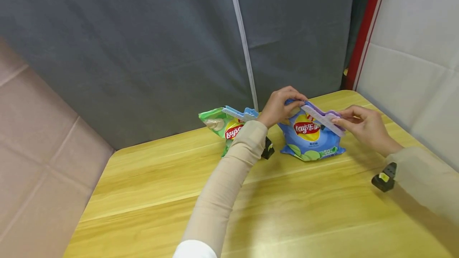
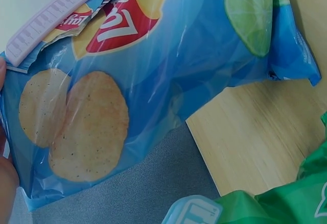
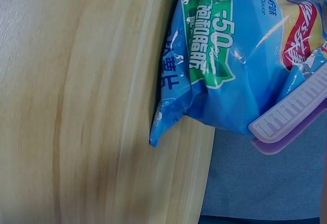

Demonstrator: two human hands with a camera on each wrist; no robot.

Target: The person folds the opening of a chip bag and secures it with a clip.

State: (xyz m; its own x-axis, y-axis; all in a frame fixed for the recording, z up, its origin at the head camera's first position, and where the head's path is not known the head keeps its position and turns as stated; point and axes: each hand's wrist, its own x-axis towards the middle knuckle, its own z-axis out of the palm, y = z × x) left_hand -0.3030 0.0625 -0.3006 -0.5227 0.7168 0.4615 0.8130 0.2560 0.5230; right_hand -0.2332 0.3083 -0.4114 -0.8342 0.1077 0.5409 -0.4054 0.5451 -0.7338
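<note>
A blue Lay's chip bag (image 1: 305,144) stands on the wooden table in the head view, its top edge folded over. Across that fold lies a purple bag clip (image 1: 324,119), slanting down to the right. My left hand (image 1: 283,104) pinches the bag's top left corner beside the clip's upper end. At the clip's other end, my right hand (image 1: 367,124) pinches its wider handle part between thumb and fingers. In the left wrist view, fingertips (image 2: 7,183) hold the bag's edge. The right wrist view shows the clip's ridged bar (image 3: 291,104) along the fold.
Left of the blue bag stands a green Lay's bag (image 1: 218,124) with a light blue clip (image 1: 238,112) on its top, partly hidden by my left forearm. A grey curtain (image 1: 161,51) hangs behind the table (image 1: 150,194). A white wall (image 1: 416,59) borders the right side.
</note>
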